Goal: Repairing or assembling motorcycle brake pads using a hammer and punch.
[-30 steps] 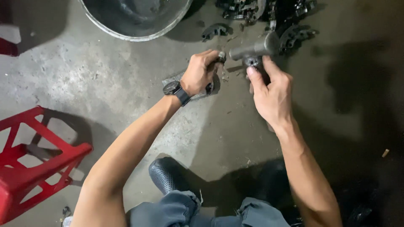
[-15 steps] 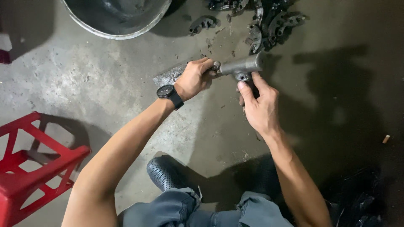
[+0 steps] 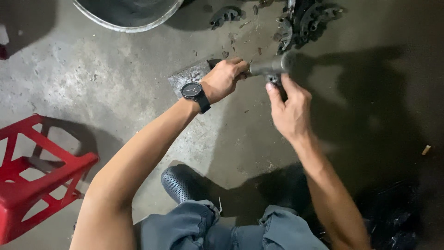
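The left hand (image 3: 224, 78) was closed around one end of a grey metal part (image 3: 270, 67), held level above the floor (image 3: 115, 88), seemingly to steady it. The right hand (image 3: 289, 109) pinched the part from below at 6 o'clock; what its fingers gripped was hidden. At 12 o'clock, a basin (image 3: 127, 18) was cut off, and dark parts (image 3: 305, 21) stayed indistinct.

A round black wristwatch on a black strap (image 3: 193, 91) circles the left wrist at the frame's upper centre; both forearms are bare. Faded blue denim jeans (image 3: 231, 229) and a dark perforated rubber clog (image 3: 178, 184) fill the bottom edge.
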